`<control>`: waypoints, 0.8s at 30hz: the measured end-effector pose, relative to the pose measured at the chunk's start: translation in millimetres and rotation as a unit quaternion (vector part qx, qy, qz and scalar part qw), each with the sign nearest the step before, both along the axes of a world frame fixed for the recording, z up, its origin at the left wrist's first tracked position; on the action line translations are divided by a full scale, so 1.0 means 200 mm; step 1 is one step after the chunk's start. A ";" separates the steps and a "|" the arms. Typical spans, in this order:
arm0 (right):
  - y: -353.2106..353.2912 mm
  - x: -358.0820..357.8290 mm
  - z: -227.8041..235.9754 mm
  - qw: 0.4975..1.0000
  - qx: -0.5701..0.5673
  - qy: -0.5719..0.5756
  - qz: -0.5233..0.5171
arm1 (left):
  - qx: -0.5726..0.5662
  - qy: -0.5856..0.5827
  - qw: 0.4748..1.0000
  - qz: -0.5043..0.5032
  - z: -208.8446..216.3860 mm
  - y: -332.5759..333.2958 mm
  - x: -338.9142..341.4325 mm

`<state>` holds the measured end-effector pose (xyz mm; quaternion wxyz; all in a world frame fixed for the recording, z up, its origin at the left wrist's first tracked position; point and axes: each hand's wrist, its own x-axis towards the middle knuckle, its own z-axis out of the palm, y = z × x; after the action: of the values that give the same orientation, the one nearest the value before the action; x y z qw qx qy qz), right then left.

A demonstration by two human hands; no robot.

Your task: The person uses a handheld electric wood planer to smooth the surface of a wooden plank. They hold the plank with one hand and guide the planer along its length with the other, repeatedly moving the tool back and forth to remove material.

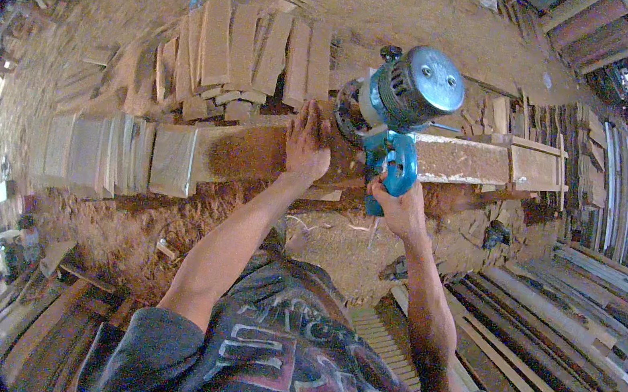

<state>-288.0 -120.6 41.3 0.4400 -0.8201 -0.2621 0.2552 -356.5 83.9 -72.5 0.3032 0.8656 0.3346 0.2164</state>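
Sawdust covers the desk (374, 10) of a timber workshop, with boards stacked on every side. At its near edge, the fingers (378, 183) of the right hand (401, 209) are wrapped tight around the blue grip of a handheld power router (402, 108), whose grey motor cap points upward. The fingers (305, 118) of the left hand (307, 146) are spread flat, holding nothing, and are pressed on a long reddish plank (255, 153) just left of the tool. The router is judged heavy, stiff and prone to kick; it is best held by the grip and steadied at the body. The plank looks rigid and dusty, so it may slide. Short cut boards (255, 49) are lined up beyond the plank, more pieces (93, 155) are stacked to its left, and long slats (551, 345) are laid out on the right.
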 end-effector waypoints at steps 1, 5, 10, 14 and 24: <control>0.01 0.01 -0.02 1.000 0.020 -0.002 0.008 | 0.014 0.018 1.000 -0.005 0.01 -0.01 -0.01; 0.08 0.02 -0.07 0.994 0.095 0.027 -0.047 | -0.050 0.023 0.998 -0.013 0.05 -0.02 -0.03; 0.15 0.02 -0.03 0.955 0.245 0.144 -0.080 | -0.067 0.006 0.998 0.019 0.09 -0.01 -0.01; 0.27 -0.08 0.00 0.917 0.326 0.127 -0.190 | -0.016 0.016 0.999 0.043 0.13 0.01 0.00; -0.42 -0.33 0.22 0.858 0.265 0.165 -0.409 | 0.055 0.156 0.985 0.044 0.45 -0.14 0.05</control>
<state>-354.7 -204.9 84.9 0.7421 -0.6519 0.1154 0.1049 -345.8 55.3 16.7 0.1897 0.8883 0.4035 0.1103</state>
